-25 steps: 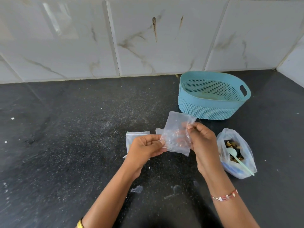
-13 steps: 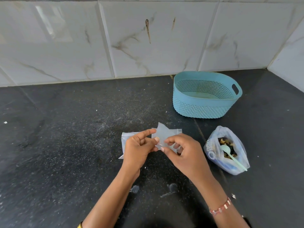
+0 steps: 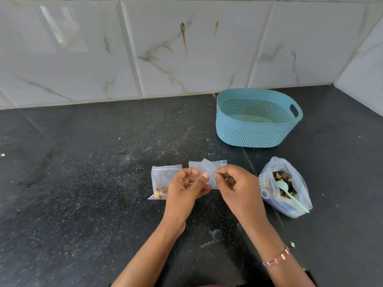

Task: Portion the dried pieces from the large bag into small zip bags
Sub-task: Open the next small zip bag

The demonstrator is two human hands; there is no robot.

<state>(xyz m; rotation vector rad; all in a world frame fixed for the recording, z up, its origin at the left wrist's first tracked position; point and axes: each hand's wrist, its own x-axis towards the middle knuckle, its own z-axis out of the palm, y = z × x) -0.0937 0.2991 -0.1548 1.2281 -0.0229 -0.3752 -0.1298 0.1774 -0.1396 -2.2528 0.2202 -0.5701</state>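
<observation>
Two hands pinched one small zip bag low over the dark surface. Left hand and right hand fingers clamped tight on its top edge. Held up higher a second ago, with pieces inside; now brought down and pressed along the strip. Looked like sealing, so nearly one more portion done. Left of the fingers, touching the left hand, lay a filled small bag with pieces at the bottom. Behind the fingers lay another clear bag. Right of the fingers sat the large bag, open, with a pale spoon inside. Farther back stood a blue basket. Behind it all, white marble wall tiles.
</observation>
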